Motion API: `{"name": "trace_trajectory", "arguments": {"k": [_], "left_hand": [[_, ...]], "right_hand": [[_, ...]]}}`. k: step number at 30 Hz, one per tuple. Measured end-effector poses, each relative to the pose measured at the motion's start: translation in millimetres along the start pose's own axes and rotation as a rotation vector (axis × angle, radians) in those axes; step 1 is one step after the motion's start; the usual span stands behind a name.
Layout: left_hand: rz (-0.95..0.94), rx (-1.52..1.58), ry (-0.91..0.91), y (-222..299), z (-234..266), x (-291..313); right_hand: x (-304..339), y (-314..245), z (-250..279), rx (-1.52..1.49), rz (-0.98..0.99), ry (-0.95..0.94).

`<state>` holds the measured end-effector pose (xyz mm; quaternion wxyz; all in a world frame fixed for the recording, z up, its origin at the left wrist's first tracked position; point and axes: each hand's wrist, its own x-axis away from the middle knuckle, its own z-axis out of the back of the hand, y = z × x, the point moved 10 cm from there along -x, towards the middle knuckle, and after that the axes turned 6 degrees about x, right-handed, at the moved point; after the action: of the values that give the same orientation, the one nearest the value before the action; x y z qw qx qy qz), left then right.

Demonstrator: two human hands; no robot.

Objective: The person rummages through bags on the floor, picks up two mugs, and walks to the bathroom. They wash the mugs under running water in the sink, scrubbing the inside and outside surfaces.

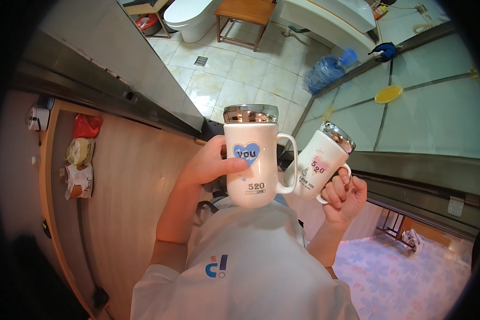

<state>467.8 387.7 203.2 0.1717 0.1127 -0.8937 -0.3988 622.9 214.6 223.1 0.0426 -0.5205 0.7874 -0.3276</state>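
From the head camera, looking down the person's white shirt, both hands are raised in front of the chest, each holding a mug. The left hand (210,162) wraps the body of a white mug with a blue heart (250,160) — thumb across the front, handle pointing right, away from the palm. This mug stands upright, its long axis vertical, shiny metal lid on top. The right hand (345,196) is curled around the handle of a white mug with a pink heart (321,165), which tilts, lid leaning up and to the right. The two mugs sit just beside each other — the blue one's handle almost meets the pink one's side. Below lie a tiled floor (234,74) and a wooden stool (245,16).
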Motion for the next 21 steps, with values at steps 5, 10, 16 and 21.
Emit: {"name": "trace_trajectory", "arguments": {"k": [5, 10, 16, 21], "left_hand": [[-0.008, -0.026, -0.013, 0, -2, 0], [-0.007, -0.069, -0.011, 0, 0, -1], [0.025, -0.105, -0.028, -5, -1, 0], [-0.026, -0.036, -0.041, -1, -4, 2]], "right_hand": [[-1, 2, -2, -0.022, -0.030, -0.032], [-2, 5, -4, -0.055, -0.067, -0.062], [-2, 7, -5, -0.044, -0.078, -0.053], [0, 8, -3, -0.041, -0.081, -0.020]]}}
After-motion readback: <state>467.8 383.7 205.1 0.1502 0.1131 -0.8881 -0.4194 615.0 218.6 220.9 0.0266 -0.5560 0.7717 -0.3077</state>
